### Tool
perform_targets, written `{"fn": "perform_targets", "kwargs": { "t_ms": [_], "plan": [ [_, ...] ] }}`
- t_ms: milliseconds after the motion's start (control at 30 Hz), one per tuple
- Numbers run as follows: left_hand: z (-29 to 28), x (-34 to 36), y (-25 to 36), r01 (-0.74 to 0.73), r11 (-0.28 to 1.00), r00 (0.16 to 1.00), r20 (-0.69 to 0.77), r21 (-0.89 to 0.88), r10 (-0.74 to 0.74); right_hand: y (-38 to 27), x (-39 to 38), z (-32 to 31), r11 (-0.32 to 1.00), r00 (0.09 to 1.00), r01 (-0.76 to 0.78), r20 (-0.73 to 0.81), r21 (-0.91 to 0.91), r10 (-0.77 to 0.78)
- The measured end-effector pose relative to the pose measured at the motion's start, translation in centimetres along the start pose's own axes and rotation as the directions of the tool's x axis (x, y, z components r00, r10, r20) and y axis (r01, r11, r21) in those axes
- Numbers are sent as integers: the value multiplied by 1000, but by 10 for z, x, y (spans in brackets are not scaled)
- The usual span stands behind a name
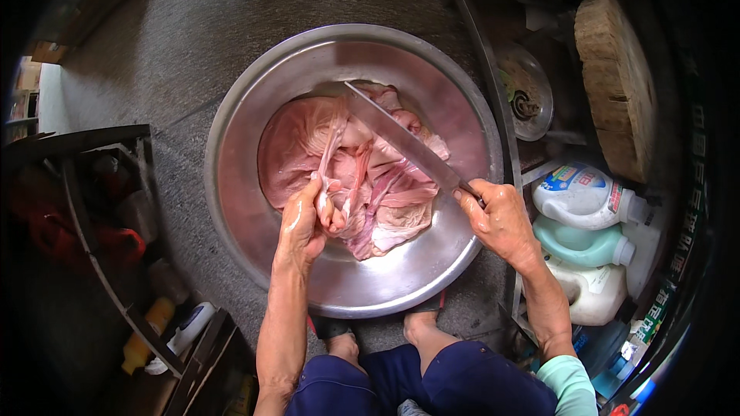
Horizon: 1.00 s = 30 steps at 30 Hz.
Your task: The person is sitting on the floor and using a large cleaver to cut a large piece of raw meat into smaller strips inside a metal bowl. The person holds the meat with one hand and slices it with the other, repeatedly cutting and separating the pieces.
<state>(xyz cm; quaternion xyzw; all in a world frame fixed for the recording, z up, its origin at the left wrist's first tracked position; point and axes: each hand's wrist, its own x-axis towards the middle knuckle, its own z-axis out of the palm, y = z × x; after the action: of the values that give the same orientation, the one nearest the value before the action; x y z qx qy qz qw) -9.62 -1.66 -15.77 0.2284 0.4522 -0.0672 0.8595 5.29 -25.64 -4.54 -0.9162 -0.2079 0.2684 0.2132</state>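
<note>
A wide steel basin (254, 250) sits on the floor in front of my feet, with a heap of raw pink meat (297, 139) in it. My left hand (307, 219) is closed on a strip of the meat and pulls it up taut from the heap. In my right hand (497, 216) is a long knife (405, 139), gripped by its dark handle. Its blade slants over the meat toward the far left, the tip near the upper end of the stretched strip. Whether the edge touches the meat I cannot tell. Both hands look wet.
On the right a shelf holds several detergent jugs (582, 196), a thick wooden chopping block (613, 81) and a metal dish (528, 92) with a dark coil. A dark rack (96, 246) with bottles stands at the left. Grey floor (181, 108) surrounds the basin.
</note>
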Motion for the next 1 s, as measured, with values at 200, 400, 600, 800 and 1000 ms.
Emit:
{"fn": "perform_targets", "kwargs": {
  "t_ms": [200, 400, 600, 800, 1000],
  "plan": [
    [12, -17, 1, -82, 853, 954, -207, 515, 216, -12, -1, 3, 990, 990, 109, 103, -87, -100],
    [-5, -19, -2, 18, 979, 976, -218, 204, 28, -16, 19, 24, 980, 972, 185, 162, -69, -172],
    [20, -30, 3, -163, 983, 967, -184, 88, 177, -17, 28, 46, 942, 996, 67, 36, 330, -83],
    [-1, -6, -37, -32, 997, 985, -170, -69, 20, -17, 18, 15, 991, 991, 110, 62, 81, -115],
    [-6, -5, -58, 29, 986, 962, -264, -163, -72, -16, 19, 25, 895, 911, 395, 212, -208, -353]
  ]
}}
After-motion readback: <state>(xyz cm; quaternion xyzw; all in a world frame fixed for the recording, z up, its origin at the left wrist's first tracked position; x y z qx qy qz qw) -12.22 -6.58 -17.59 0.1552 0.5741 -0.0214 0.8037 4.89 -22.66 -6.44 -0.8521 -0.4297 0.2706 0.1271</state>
